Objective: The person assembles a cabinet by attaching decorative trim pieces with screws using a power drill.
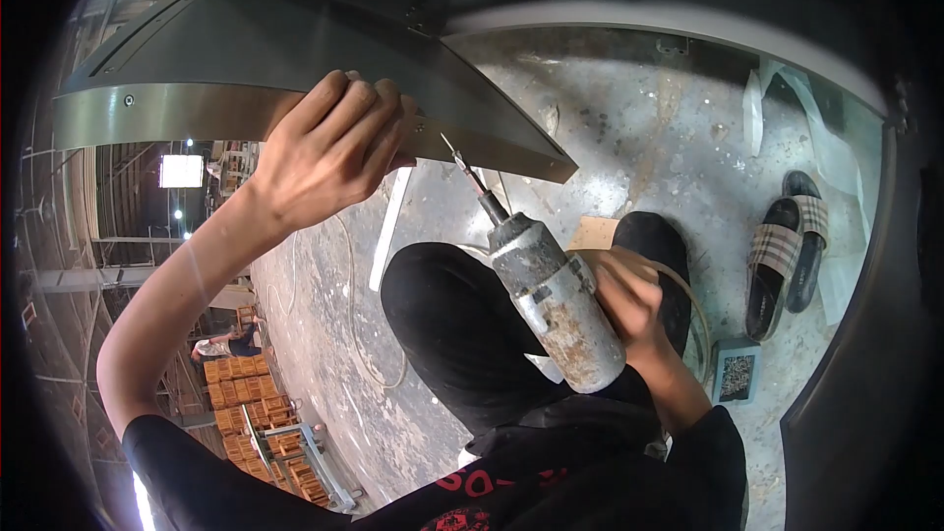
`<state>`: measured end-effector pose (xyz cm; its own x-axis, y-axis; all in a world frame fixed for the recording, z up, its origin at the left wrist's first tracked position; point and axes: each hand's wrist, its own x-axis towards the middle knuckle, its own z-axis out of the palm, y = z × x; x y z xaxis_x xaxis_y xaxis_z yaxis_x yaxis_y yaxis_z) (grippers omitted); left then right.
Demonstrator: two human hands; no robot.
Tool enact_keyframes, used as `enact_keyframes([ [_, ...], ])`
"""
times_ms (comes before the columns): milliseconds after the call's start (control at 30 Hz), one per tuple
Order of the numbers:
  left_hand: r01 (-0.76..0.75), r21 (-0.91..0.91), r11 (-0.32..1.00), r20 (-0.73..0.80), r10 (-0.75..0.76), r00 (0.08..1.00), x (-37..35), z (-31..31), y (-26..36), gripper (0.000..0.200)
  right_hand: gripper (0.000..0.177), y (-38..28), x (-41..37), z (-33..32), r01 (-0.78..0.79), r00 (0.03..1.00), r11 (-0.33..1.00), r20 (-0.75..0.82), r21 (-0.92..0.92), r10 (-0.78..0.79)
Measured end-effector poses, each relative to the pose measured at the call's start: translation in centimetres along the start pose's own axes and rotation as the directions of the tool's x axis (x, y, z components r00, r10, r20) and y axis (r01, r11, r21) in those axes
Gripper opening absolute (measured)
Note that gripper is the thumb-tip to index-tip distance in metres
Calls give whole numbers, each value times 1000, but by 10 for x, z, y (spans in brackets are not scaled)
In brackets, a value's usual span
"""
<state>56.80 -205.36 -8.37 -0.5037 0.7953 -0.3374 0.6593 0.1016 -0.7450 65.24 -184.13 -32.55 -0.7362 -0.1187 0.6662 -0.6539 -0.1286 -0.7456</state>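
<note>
My left hand (329, 152) is closed over the metallic edge of a dark panel (236, 49), its fingers bent around the edge near a small hole. In my right hand (624, 295) is a worn grey power driver (556, 300), gripped from its right side. The driver's long bit (462, 159) points up and left, its thin tip a little below the panel's edge and just right of my left hand. A screw head or fitting (129, 100) shows at the edge's left end.
Checked slippers (787, 246) and a small box of screws (736, 374) lie on the stained floor (324, 334) at right. A hose (351, 324) curls over the floor. Stacked wooden pieces (241, 388), a metal trolley (305, 452) and another person (231, 344) are at lower left.
</note>
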Motion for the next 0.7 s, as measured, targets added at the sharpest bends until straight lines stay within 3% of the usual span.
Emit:
enact_keyframes([
  [567, -46, 9, 999, -4, 46, 999, 1, 7, -7, 50, 38, 2, 22, 16, 13, 1000, 999, -5, 32, -13],
  [700, -28, 37, 999, -47, 30, 998, 4, 5, -7, 42, 39, 0, 21, 20, 11, 1000, 1000, -1, -8, -11],
])
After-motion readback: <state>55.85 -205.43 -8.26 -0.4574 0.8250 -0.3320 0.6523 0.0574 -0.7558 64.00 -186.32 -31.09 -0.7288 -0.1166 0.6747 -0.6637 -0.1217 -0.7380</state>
